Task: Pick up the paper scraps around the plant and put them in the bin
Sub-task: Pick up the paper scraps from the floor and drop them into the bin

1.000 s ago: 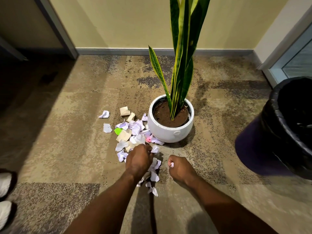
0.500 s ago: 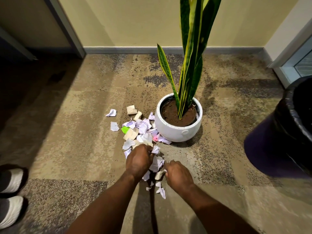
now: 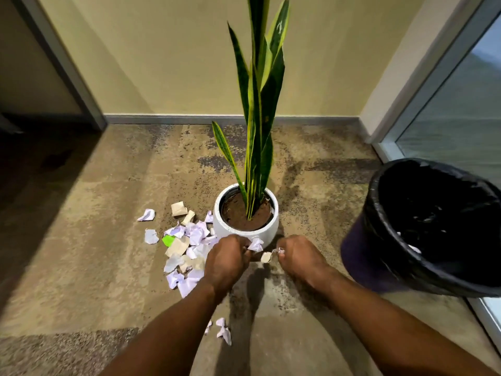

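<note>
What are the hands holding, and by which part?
The left hand pinches a crumpled white scrap by its near edge; the right hand pinches a tan scrap by its right edge.

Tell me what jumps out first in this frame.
A tall snake plant in a white pot stands mid-floor, with crumpled paper scraps heaped on the carpet to its left. In front of the pot, the left hand and right hand each grip scraps. A black-lined bin stands at the right edge.

Warm dim light, long floor shadows, wide-angle bending at the edges.
</note>
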The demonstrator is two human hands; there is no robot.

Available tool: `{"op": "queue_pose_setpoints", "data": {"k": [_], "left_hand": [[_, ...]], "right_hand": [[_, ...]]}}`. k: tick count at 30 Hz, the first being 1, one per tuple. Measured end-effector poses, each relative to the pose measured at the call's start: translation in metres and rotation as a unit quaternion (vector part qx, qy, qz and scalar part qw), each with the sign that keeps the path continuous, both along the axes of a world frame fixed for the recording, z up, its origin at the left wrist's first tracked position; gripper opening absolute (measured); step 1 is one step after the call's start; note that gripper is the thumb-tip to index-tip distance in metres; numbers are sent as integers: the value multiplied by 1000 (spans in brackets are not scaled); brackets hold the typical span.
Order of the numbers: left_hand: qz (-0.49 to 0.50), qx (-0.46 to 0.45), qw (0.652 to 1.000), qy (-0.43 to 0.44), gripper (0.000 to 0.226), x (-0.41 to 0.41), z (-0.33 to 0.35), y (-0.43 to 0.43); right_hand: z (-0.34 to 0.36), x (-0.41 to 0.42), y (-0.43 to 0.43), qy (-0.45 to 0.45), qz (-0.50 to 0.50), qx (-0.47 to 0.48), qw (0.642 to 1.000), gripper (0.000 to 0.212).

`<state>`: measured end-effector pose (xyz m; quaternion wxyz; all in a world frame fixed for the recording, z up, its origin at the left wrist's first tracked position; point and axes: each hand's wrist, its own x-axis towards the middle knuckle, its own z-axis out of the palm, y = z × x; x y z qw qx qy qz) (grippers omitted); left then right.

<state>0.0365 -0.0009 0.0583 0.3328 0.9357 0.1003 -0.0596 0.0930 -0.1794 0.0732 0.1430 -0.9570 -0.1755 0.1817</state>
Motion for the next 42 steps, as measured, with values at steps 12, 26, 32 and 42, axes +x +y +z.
{"op": "queue_pose_setpoints", "data": {"k": [12,26,32,42], "left_hand": [[-106,-30,985,-135,16,87,142,-100],[-203,-27,974,-102,8,127,167,-267],[-176,-89,978,-63,38,133,147,-286],[-165,-148,967,-127,50,117,143,-242]], "right_hand": [[177,74,-126,-127,-190,91,969,24],[193,70,-259,-41,-296,-28,954,18],[180,71,-266,-65,-299,-26,952,10],[155,73,-167,-174,-270,112,940,16]]}}
